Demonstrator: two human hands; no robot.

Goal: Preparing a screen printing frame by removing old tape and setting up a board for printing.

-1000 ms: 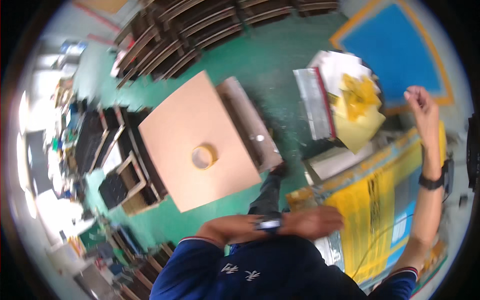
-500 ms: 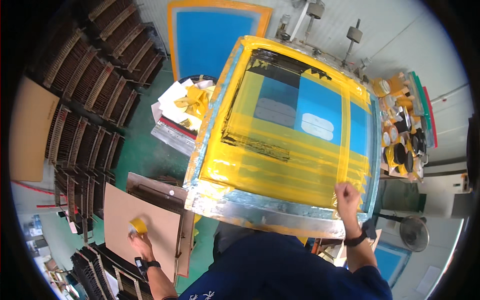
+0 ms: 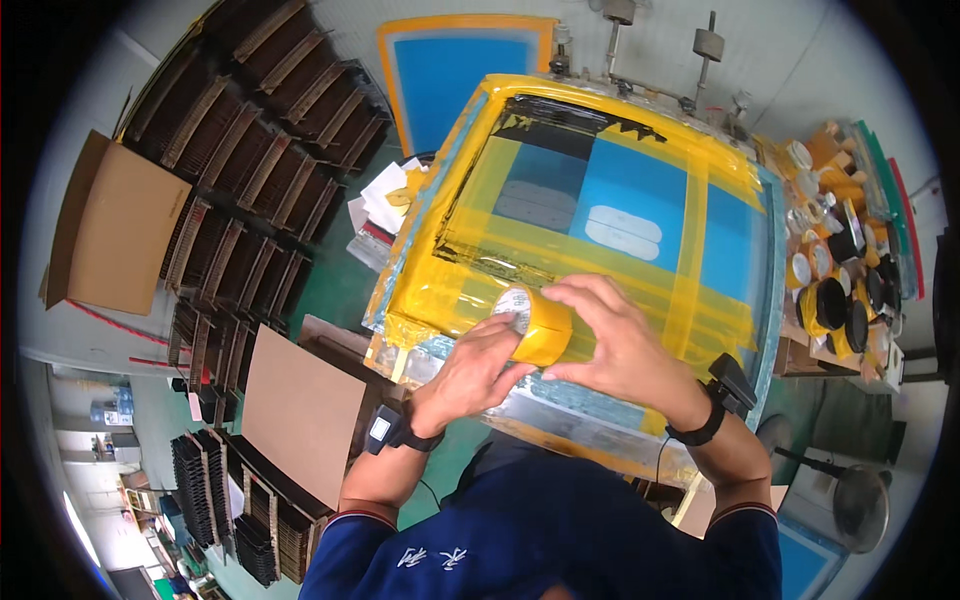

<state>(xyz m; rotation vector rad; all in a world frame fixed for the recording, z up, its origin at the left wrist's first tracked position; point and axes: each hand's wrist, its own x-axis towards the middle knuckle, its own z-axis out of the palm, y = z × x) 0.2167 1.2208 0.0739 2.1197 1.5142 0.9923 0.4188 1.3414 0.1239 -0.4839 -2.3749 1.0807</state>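
A roll of yellow tape (image 3: 535, 325) is held between both hands over the near edge of a large screen frame (image 3: 600, 230) covered with yellow tape, its blue mesh showing in the middle. My left hand (image 3: 470, 372) grips the roll from the lower left, fingers against its side. My right hand (image 3: 618, 345) wraps over the roll from the right, fingers curled across its top. Both wrists carry dark bands.
A shelf of tape rolls and tins (image 3: 840, 270) stands to the right. A blue screen (image 3: 465, 65) leans at the back. Dark stacked racks (image 3: 250, 190) and cardboard sheets (image 3: 295, 410) fill the left side. A green floor (image 3: 340, 290) lies between.
The view swung from the cardboard and floor to the yellow screen frame. My left hand brought the tape roll over from the cardboard, and both hands now meet on it.
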